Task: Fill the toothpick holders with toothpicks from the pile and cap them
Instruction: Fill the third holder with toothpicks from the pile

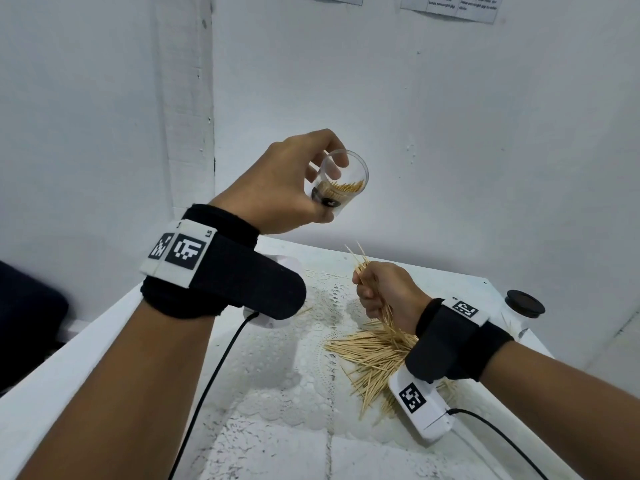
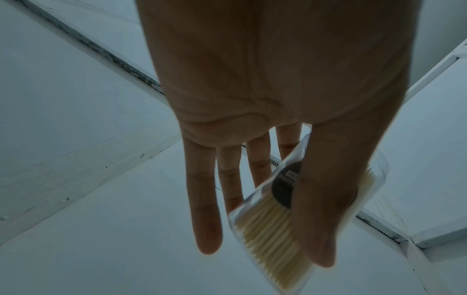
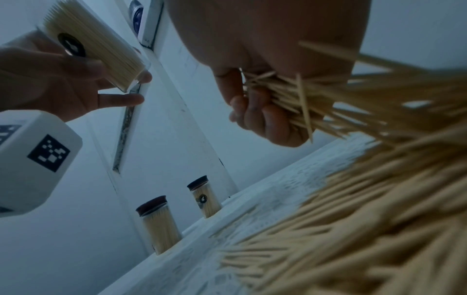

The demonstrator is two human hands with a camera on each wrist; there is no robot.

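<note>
My left hand (image 1: 329, 188) holds a clear toothpick holder (image 1: 341, 181) up above the table, tilted, its uncapped mouth turned toward me. It is partly filled with toothpicks. In the left wrist view my thumb (image 2: 323, 199) lies over the holder (image 2: 265, 219), with fingers behind it. Lower and to the right, my right hand (image 1: 367, 289) grips a bundle of toothpicks (image 1: 360, 265) just above the loose pile (image 1: 377, 355). The right wrist view shows its fingers (image 3: 262, 111) curled round the bundle (image 3: 290, 95), apart from the holder (image 3: 96, 49).
A white lace-patterned mat (image 1: 277, 375) covers the white table. One black-capped holder (image 1: 523, 306) stands near the right edge. Two capped, filled holders (image 3: 159, 223) (image 3: 203, 197) stand at the table's edge in the right wrist view. White walls close in behind and left.
</note>
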